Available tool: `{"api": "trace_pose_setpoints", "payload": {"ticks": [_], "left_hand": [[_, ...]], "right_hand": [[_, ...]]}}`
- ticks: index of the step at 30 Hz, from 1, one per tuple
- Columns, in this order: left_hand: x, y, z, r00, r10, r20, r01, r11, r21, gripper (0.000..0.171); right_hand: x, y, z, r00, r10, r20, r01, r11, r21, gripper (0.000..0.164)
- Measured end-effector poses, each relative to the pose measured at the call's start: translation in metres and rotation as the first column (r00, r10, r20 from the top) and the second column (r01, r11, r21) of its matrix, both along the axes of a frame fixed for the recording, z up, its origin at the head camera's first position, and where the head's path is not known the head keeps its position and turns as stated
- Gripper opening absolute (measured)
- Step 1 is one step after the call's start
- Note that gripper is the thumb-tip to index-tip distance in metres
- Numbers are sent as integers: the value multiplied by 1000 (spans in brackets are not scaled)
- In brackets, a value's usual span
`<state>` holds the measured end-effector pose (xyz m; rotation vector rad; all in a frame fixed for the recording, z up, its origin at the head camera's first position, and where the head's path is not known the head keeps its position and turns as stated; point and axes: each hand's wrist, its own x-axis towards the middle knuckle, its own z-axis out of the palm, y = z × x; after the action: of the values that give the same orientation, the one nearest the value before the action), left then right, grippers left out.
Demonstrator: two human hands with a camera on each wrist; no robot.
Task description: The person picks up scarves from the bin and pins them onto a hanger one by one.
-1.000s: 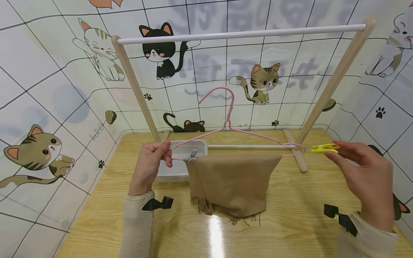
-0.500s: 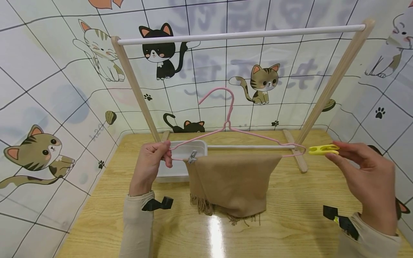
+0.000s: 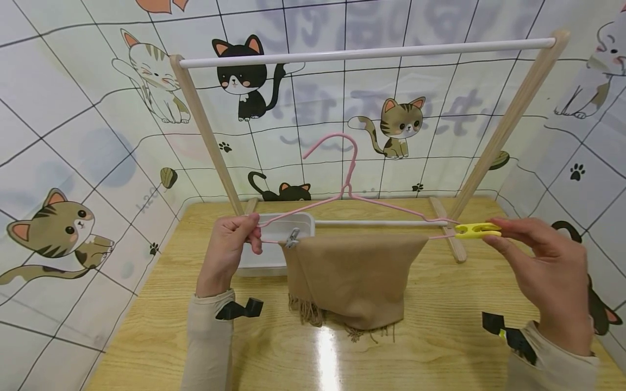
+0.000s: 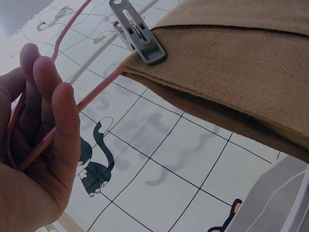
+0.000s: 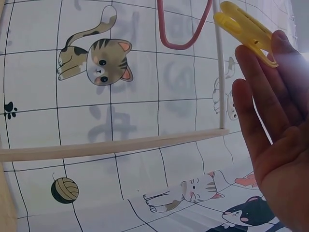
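My left hand (image 3: pixel 220 250) grips the left end of a pink clothes hanger (image 3: pixel 391 208), its fingers curled round the wire. A brown fringed scarf (image 3: pixel 352 277) hangs folded over the hanger's lower bar. At its left corner a grey clothespin (image 4: pixel 153 53) clamps the cloth to the bar. Thumb and fingertips of my right hand (image 3: pixel 552 266) pinch a yellow clothespin (image 3: pixel 463 232). In the head view that clothespin overlaps the hanger's right end, while the right wrist view shows a gap between them. No clothespin sits on the scarf's right corner.
Behind the hanger stands a drying rack with wooden legs (image 3: pixel 508 125) and a white top rail (image 3: pixel 367 53). A white plastic bin (image 3: pixel 266 271) is on the wooden table (image 3: pixel 156 331), behind my left hand. Cat-print sheeting (image 3: pixel 313 108) lines the walls.
My right hand has moved left with the yellow clothespin, from beside the hanger's right end to overlapping it in the head view. The left hand, hanger and scarf have hardly moved.
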<state>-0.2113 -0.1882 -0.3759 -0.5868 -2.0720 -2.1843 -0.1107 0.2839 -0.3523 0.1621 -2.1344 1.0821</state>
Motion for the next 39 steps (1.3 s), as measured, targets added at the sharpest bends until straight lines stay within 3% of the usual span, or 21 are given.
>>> {"api": "trace_pose_setpoints", "payload": {"ticks": [4, 13, 39], "left_hand": [[0, 0, 0, 1000, 3, 7, -3, 1000, -7, 41], [1, 0, 1, 1000, -2, 6, 3, 1000, -14, 41], [1, 0, 1, 1000, 4, 21, -4, 1000, -1, 40]], "right_hand": [[-1, -3, 0, 996, 79, -51, -78, 997, 16, 34], [-6, -8, -3, 984, 149, -92, -149, 989, 11, 36], [-14, -14, -7, 980, 188, -59, -183, 979, 91, 37]]}}
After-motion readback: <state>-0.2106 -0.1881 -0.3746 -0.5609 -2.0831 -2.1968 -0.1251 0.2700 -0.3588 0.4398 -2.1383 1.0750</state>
